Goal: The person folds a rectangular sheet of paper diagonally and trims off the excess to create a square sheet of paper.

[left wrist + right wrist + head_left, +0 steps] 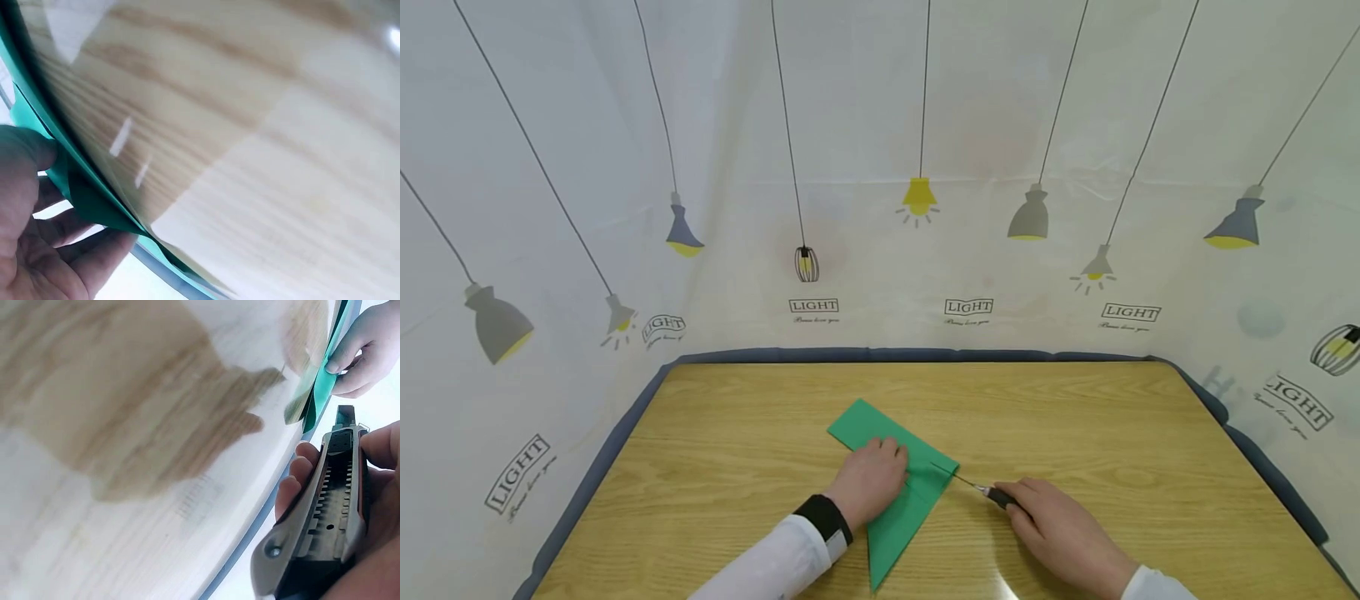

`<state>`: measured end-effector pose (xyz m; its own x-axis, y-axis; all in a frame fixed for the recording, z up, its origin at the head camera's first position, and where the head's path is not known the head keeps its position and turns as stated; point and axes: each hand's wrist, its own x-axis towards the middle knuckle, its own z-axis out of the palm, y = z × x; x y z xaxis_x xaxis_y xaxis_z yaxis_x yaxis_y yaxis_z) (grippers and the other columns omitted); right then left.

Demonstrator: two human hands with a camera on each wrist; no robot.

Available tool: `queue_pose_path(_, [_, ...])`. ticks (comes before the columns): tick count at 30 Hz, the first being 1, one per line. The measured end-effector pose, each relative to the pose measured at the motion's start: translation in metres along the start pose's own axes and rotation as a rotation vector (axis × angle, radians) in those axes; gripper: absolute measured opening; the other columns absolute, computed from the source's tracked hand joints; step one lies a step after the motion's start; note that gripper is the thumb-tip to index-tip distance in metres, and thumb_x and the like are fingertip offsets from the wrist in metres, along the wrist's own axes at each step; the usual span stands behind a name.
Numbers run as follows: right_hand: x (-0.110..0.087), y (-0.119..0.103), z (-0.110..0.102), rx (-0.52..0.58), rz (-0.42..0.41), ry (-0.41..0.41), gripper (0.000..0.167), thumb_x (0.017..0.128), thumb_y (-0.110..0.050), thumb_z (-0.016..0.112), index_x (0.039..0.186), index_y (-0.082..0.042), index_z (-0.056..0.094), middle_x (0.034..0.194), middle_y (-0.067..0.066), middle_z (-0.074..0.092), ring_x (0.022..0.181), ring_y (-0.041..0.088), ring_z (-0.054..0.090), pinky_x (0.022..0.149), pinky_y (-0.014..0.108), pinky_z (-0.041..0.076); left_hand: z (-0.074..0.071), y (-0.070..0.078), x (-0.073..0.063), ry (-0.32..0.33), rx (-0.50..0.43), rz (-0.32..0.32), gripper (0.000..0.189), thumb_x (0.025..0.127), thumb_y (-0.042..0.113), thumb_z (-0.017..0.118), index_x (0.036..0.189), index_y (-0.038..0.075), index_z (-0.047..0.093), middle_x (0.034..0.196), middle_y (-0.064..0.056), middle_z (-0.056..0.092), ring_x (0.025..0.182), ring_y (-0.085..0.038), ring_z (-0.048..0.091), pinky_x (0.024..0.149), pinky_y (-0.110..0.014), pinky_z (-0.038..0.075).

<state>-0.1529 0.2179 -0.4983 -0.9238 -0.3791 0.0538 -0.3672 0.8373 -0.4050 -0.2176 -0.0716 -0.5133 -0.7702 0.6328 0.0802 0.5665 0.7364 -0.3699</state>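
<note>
A folded sheet of green paper [891, 533] lies on the wooden table, bent at an angle with a pointed lower end. On its middle rests my left hand [872, 479], thumb and fingertips pressing the paper; in the left wrist view a flap [100, 203] bulges between thumb and fingers. My right hand [1060, 525] grips a utility knife [331, 500] with a dark and silver handle. Its thin blade [967, 481] reaches the paper's right corner; a dark line continues across the green there. Whether the blade lies on or inside the fold, I cannot tell.
The wooden table [737, 442] is glossy and reflects the hands. Dark blue padding [865, 355] runs along its back and side edges. Behind stands a pale cloth [865, 100] printed with hanging lamps. A black band [826, 523] circles the left wrist.
</note>
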Motion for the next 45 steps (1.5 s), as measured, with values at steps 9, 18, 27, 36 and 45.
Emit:
queue_pose_path(9, [-0.002, 0.000, -0.001, 0.004, -0.012, 0.009, 0.029, 0.104, -0.020, 0.061, 0.132, -0.015, 0.068, 0.103, -0.014, 0.062, 0.092, 0.002, 0.057, 0.077, 0.033, 0.053, 0.004, -0.006, -0.003, 0.059, -0.060, 0.020, 0.016, 0.099, 0.007, 0.066, 0.114, 0.013, 0.065, 0.098, -0.003, 0.062, 0.088, -0.017, 0.063, 0.074, -0.026, 0.055])
queue_pose_path(18, [-0.003, 0.003, -0.002, 0.010, -0.098, 0.009, 0.032, 0.105, -0.022, 0.061, 0.136, -0.017, 0.066, 0.114, -0.014, 0.062, 0.102, 0.006, 0.060, 0.083, 0.036, 0.055, 0.004, -0.006, -0.002, -0.010, -0.131, -0.013, 0.025, 0.103, 0.015, 0.063, 0.128, 0.015, 0.069, 0.108, -0.005, 0.064, 0.101, -0.020, 0.064, 0.082, -0.030, 0.056])
queue_pose_path(27, [-0.008, 0.013, -0.011, -0.002, -0.241, -0.056, 0.035, 0.105, -0.025, 0.061, 0.139, -0.018, 0.065, 0.121, -0.014, 0.060, 0.105, 0.004, 0.059, 0.084, 0.035, 0.056, 0.005, -0.009, -0.003, -0.057, -0.176, 0.028, 0.042, 0.107, 0.041, 0.055, 0.147, 0.029, 0.059, 0.132, -0.012, 0.064, 0.120, -0.025, 0.062, 0.094, -0.034, 0.055])
queue_pose_path(36, [-0.004, 0.019, -0.008, -0.115, -0.301, -0.032, 0.040, 0.101, -0.024, 0.067, 0.141, -0.016, 0.063, 0.124, -0.011, 0.063, 0.109, 0.012, 0.061, 0.087, 0.042, 0.056, 0.001, -0.014, -0.002, -0.067, -0.240, 0.011, 0.038, 0.108, 0.038, 0.055, 0.143, 0.025, 0.062, 0.124, -0.005, 0.067, 0.112, -0.019, 0.064, 0.088, -0.030, 0.056])
queue_pose_path(45, [0.009, 0.017, -0.003, -0.168, -0.238, 0.027, 0.041, 0.097, -0.023, 0.073, 0.137, -0.017, 0.067, 0.121, -0.007, 0.066, 0.105, 0.014, 0.059, 0.087, 0.044, 0.054, 0.002, -0.015, 0.002, -0.096, -0.219, 0.007, 0.039, 0.109, 0.038, 0.052, 0.141, 0.021, 0.064, 0.130, -0.003, 0.067, 0.117, -0.019, 0.064, 0.092, -0.031, 0.055])
